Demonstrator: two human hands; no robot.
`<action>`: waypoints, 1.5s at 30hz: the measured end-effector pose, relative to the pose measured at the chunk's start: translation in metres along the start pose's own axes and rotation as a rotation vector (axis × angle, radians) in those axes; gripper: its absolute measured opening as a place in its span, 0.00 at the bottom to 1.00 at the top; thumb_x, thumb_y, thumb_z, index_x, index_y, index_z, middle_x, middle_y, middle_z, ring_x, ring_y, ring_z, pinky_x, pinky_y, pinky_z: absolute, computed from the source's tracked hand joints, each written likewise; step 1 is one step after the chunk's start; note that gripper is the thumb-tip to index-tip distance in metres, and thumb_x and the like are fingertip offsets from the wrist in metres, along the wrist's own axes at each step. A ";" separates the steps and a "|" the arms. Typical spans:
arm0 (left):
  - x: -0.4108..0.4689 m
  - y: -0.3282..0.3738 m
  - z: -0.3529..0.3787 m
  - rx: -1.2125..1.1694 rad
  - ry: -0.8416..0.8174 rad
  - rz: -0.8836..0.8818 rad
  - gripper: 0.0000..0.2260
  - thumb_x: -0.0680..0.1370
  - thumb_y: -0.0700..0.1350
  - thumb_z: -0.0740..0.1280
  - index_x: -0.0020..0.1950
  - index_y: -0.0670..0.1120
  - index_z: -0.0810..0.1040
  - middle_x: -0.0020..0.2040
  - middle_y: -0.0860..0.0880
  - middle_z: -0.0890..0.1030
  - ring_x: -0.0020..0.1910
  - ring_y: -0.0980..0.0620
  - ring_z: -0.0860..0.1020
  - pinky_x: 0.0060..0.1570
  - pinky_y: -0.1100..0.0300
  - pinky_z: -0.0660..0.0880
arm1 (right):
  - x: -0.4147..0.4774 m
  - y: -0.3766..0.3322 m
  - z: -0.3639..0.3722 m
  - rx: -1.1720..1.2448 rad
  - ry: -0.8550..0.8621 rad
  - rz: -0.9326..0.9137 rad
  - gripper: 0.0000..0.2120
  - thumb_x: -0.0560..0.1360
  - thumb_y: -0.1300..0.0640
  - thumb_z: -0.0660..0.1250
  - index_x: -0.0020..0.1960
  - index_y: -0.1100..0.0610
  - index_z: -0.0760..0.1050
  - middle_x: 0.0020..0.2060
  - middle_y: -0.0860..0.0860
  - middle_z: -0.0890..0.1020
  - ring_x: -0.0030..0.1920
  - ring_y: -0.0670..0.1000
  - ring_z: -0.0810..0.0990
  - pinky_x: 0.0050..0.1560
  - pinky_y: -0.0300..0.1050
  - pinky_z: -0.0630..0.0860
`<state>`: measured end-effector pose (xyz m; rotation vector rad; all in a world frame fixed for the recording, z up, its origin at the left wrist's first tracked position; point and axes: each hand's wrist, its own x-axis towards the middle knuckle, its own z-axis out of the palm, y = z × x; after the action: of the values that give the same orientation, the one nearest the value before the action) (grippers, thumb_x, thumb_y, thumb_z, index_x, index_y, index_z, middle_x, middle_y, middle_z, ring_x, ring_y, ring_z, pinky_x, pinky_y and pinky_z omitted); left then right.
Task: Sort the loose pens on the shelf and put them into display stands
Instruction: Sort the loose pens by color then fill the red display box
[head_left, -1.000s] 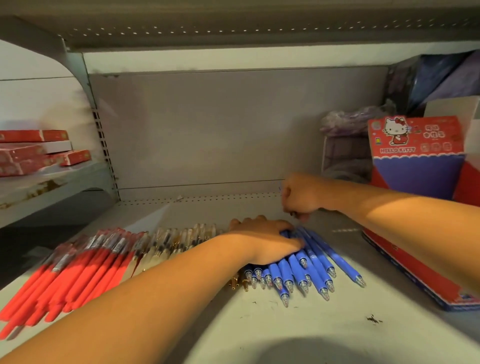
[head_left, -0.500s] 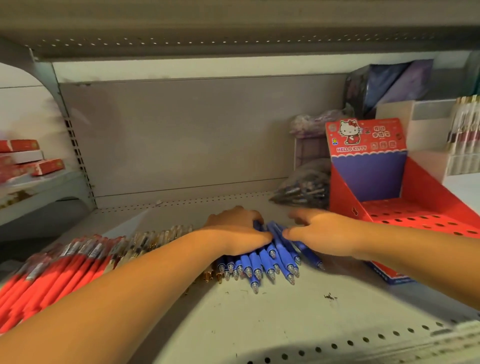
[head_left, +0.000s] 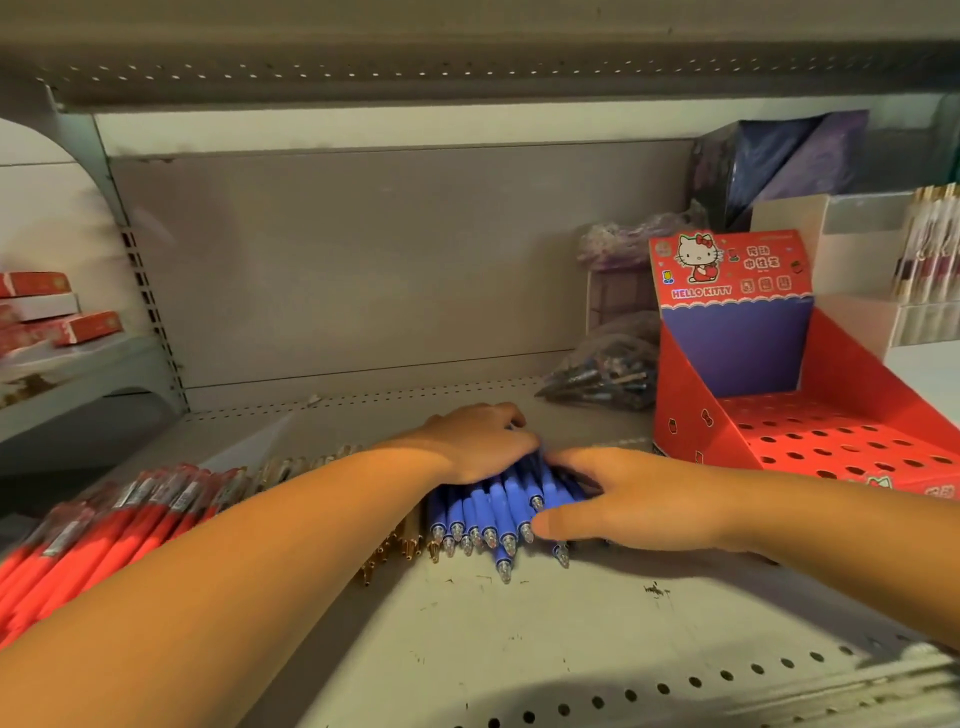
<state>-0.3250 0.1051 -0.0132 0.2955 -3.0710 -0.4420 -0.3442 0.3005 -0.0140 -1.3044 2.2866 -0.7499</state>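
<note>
Pens (head_left: 494, 512) lie front-to-back, tips toward shelf (head_left: 519, 639) front.

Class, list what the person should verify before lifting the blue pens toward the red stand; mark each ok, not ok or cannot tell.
1. Blue plastic pens gathered: ok, bundled between both hands.
2. Pen tips level: not ok, one pokes out past the rest.
3. Left hand grip: ok, fingers curl over the bundle's far end.
4. Right hand grip: cannot tell, it presses the bundle's side, thumb by the tips.
5. Red cardboard display stand holes free: ok, those in view hold nothing.
6. Gold-tipped clear pens separate from the bundle: cannot tell, the left forearm hides the border.
</note>
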 end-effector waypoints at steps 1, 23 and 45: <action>0.003 0.000 -0.002 0.000 -0.007 0.004 0.29 0.74 0.66 0.54 0.73 0.57 0.67 0.73 0.50 0.70 0.69 0.46 0.69 0.68 0.47 0.65 | -0.003 0.003 0.000 -0.041 -0.051 -0.033 0.27 0.72 0.39 0.71 0.68 0.41 0.68 0.60 0.37 0.78 0.58 0.37 0.77 0.63 0.38 0.73; 0.036 0.001 0.017 0.008 0.136 -0.030 0.18 0.79 0.58 0.57 0.43 0.46 0.77 0.42 0.48 0.77 0.42 0.51 0.76 0.38 0.56 0.69 | 0.008 0.016 0.024 -0.423 0.112 -0.193 0.53 0.66 0.24 0.63 0.78 0.49 0.43 0.75 0.46 0.58 0.73 0.50 0.63 0.70 0.49 0.67; 0.005 -0.004 -0.016 -0.132 0.195 0.010 0.18 0.80 0.54 0.57 0.59 0.45 0.80 0.58 0.45 0.81 0.57 0.47 0.77 0.56 0.52 0.72 | 0.017 0.003 0.011 -0.309 0.046 -0.174 0.47 0.58 0.22 0.67 0.69 0.44 0.61 0.61 0.40 0.72 0.59 0.46 0.75 0.61 0.46 0.74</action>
<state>-0.3283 0.0954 0.0012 0.3001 -2.8380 -0.5752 -0.3483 0.2840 -0.0260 -1.6561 2.4194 -0.4968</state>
